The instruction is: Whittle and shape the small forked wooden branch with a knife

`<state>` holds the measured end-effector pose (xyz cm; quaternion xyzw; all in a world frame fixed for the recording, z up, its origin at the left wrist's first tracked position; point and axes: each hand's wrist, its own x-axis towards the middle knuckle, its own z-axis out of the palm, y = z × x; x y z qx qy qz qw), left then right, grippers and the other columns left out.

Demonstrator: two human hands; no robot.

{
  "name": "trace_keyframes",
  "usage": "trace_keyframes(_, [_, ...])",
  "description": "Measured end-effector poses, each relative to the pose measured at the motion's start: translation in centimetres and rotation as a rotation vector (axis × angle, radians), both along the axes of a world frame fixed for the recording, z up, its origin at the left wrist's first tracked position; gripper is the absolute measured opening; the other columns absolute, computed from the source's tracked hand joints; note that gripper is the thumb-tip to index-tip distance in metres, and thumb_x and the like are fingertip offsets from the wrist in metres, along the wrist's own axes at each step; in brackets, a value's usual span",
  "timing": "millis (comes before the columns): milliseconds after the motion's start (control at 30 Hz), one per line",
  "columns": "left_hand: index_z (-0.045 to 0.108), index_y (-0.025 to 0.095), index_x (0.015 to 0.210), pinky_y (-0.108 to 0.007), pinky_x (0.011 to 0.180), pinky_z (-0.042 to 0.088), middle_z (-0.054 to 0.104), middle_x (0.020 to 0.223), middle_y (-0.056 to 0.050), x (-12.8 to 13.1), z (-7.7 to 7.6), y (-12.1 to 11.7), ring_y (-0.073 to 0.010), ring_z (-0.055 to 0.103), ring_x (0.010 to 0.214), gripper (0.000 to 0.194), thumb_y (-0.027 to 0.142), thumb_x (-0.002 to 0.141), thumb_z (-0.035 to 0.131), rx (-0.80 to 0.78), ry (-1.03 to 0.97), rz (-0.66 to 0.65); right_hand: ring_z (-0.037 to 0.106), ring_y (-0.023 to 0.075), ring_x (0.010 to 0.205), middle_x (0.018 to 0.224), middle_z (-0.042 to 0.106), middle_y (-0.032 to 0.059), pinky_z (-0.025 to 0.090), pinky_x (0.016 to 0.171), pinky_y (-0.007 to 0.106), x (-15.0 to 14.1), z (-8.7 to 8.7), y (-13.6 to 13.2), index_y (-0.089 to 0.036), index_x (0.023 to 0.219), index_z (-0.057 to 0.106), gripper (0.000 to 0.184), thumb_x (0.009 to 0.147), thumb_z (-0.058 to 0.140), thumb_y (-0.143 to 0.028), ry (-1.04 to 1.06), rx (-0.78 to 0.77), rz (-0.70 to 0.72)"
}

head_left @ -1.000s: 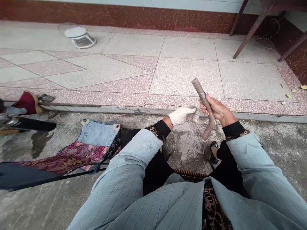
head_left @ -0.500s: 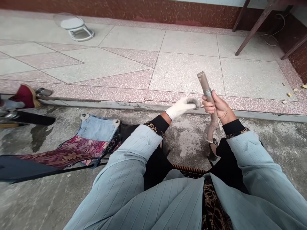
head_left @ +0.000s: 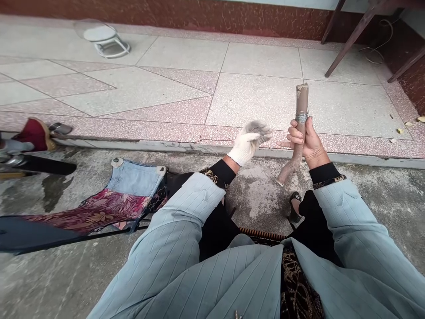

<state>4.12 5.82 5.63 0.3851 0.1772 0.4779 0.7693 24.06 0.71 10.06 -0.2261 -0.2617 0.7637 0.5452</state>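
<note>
Crooked brown wooden branch (head_left: 302, 98) bound with silvery wire (head_left: 301, 117), held nearly upright in the bare right hand (head_left: 311, 141).
The branch is short and thick, its upper part almost straight up to a blunt end with pale, rough patches; below the grip it bends toward the person's left and finishes in a pale cut end, clear of any support. The wire is wound around the upper part in several close turns just above the fingers, with a thin strand standing out beside the thumb.
</note>
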Motion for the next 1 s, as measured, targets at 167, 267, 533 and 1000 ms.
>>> trace_keyframes(167, [0.065, 0.017, 0.095, -0.038, 0.097, 0.046, 0.069, 0.106, -0.006, -0.6, 0.0, 1.4, -0.0198, 0.062, 0.107, 0.03, 0.008, 0.067, 0.06, 0.185, 0.204, 0.111, 0.026, 0.0032, 0.039, 0.052, 0.033, -0.0119, 0.057, 0.067, 0.031, 0.6, -0.4, 0.4, -0.022, 0.085, 0.05, 0.04, 0.087, 0.049, -0.062, 0.087, 0.028, -0.038])
trace_keyframes(267, [0.067, 0.016, 0.103, -0.04, 0.101, 0.041, 0.065, 0.117, -0.01, -1.2, 0.3, 1.6, -0.0231, 0.057, 0.115, 0.034, 0.016, 0.069, 0.064, 0.317, 0.345, -0.199, 0.028, 0.0032, 0.039, 0.052, 0.031, -0.0123, 0.056, 0.074, 0.034, 0.9, -0.5, 0.6, -0.022, 0.086, 0.051, 0.04, 0.086, 0.05, -0.062, 0.09, 0.035, -0.075])
trace_keyframes(533, [0.059, 0.018, 0.123, -0.033, 0.084, 0.046, 0.061, 0.119, -0.011, -2.9, 1.9, 1.4, -0.0193, 0.06, 0.098, 0.047, 0.031, 0.078, 0.065, 0.558, 0.527, -0.52, 0.033, 0.0055, 0.041, 0.052, 0.04, -0.0113, 0.054, 0.081, 0.038, 2.4, -0.7, 1.1, -0.026, 0.085, 0.055, 0.03, 0.084, 0.055, -0.057, 0.152, 0.111, -0.192])
trace_keyframes(1000, [0.058, 0.019, 0.117, -0.034, 0.079, 0.052, 0.053, 0.067, 0.004, -3.1, 2.7, 0.5, -0.01, 0.058, 0.062, 0.055, 0.02, 0.065, 0.075, 0.283, 0.294, -0.352, 0.026, 0.0048, 0.042, 0.052, 0.031, -0.0123, 0.055, 0.078, 0.039, 1.9, -0.1, 0.2, -0.026, 0.087, 0.053, 0.033, 0.084, 0.056, -0.058, 0.104, 0.043, -0.22])
